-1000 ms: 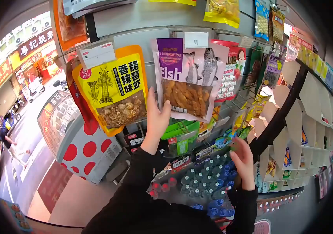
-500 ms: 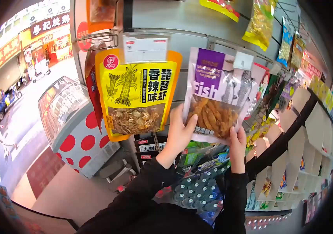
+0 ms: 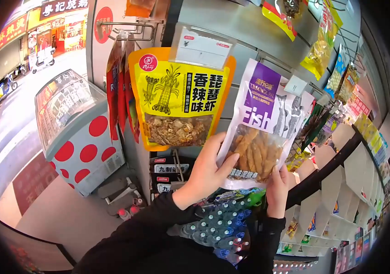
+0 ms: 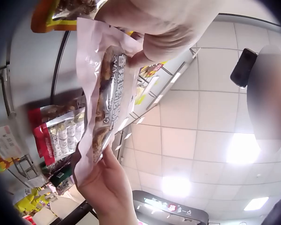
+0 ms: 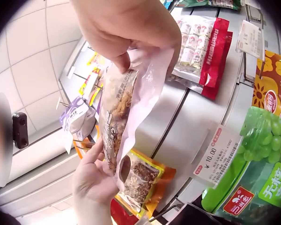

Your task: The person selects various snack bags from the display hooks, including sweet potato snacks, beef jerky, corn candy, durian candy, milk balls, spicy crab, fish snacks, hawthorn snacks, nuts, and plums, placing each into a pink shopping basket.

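A pink and purple bag of dried fish snacks tilts in front of the shelf wall, with its clear window low on the front. My left hand grips its lower left edge, thumb laid across the front. At the bottom right corner my right hand pinches the bag with the thumb in front. A small price tag overlaps the bag's top right in the head view. Left of it hangs a yellow and orange bag of shrimp snacks, close to my left fingers. From the right wrist, the fish bag appears edge-on between both hands.
A blank-looking price holder covers the shrimp bag's top. Bottles stand below my hands. A red-dotted freezer is at the left by the street. Bins line the right; a grape snack bag hangs nearby.
My right hand has risen from the lower right to grip the fish bag's bottom corner, joining the left. The bag now tilts more, and the view has shifted so the shrimp bag appears farther right.
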{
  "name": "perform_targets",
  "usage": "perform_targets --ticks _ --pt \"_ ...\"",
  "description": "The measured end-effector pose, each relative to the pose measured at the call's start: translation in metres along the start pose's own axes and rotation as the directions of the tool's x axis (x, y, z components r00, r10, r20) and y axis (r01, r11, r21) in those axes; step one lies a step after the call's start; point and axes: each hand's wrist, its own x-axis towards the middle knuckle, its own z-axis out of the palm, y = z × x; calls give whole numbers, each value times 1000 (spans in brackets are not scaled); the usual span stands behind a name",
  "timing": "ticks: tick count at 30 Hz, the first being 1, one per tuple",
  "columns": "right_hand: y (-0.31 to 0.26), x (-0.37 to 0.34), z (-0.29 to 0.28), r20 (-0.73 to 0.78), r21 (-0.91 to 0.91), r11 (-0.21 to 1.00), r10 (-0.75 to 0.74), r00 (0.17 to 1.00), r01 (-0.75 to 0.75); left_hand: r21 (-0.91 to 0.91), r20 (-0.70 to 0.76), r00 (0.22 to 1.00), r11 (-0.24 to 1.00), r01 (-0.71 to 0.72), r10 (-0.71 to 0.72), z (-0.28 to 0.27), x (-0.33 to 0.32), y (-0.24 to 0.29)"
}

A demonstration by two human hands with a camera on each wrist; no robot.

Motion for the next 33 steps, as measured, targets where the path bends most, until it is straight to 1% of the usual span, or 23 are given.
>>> perform_targets --ticks 2,3,5,7,8,10,12,14,15,16,18,19,20,22,23,24,26,27,28,30,31,32,33 --pt "-6 -3 1 -11 23 999 26 1000 -26 -4 15 998 998 -57 57 -2 -4 5" --pt "-6 -3 -1 1 16 999 36 999 -36 45 3 988 987 -157 157 0 -3 -2" --pt "-8 -3 -7 -29 34 999 -5 1000 6 0 3 993 993 -115 115 2 -2 6" --pt "-14 -3 -8 -18 55 998 6 1000 -5 -105 49 998 994 -43 48 3 -4 15" --pt "-17 -3 -8 -20 86 996 6 1000 -4 -110 35 998 993 -39 44 4 -5 15" --pt "-15 -3 -14 -20 44 999 -3 1000 4 2 50 989 990 -138 138 7 -5 14" --pt "-14 -7 -17 5 31 999 -9 1000 9 0 57 990 991 -133 132 9 -8 8" --pt "-10 -16 -18 -21 44 999 10 1000 -9 11 32 989 989 -146 145 10 -15 3" --pt "-7 -22 -17 -40 58 998 28 999 -26 -39 80 995 998 -54 57 8 -20 3" --pt "-3 -30 -17 -63 61 998 28 998 -24 -42 102 993 998 -47 51 6 -25 0" --pt "4 -48 -18 -68 96 990 109 992 -102 51 112 988 992 -114 108 4 -37 -7" --pt "6 -59 -19 -60 104 986 134 989 -127 -86 157 987 995 53 -39 4 -47 -7" --pt "9 -72 -18 -97 109 982 167 981 -156 -85 195 980 994 62 -45 4 -56 -12" --pt "22 -102 -33 -101 143 963 243 965 -228 -33 230 971 997 73 -64 9 -75 -28" --pt "22 -116 -34 -164 148 953 287 944 -264 -30 262 956 989 143 -130 12 -85 -27" --pt "23 -133 -41 -184 172 941 322 929 -292 -30 321 937 987 155 -138 17 -93 -32" --pt "34 -171 -69 -230 165 914 401 887 -370 94 407 906 992 88 -119 34 -110 -47" --pt "37 -194 -84 -283 135 897 442 851 -421 78 417 858 952 296 -301 46 -121 -47" --pt "29 -209 -83 -318 138 917 399 860 -375 92 450 854 965 246 -261 59 -128 -53" --pt "19 -248 -100 -378 129 911 410 830 -391 55 555 790 959 278 -261 90 -147 -68" --pt "17 -263 -90 -454 120 907 411 790 -403 85 625 743 967 240 -240 91 -146 -70" --pt "5 -287 -99 -520 118 905 406 752 -408 45 702 648 927 373 -296 114 -161 -70" --pt "-6 -310 -103 -587 137 907 398 705 -398 -5 761 574 882 471 -303 134 -175 -70"
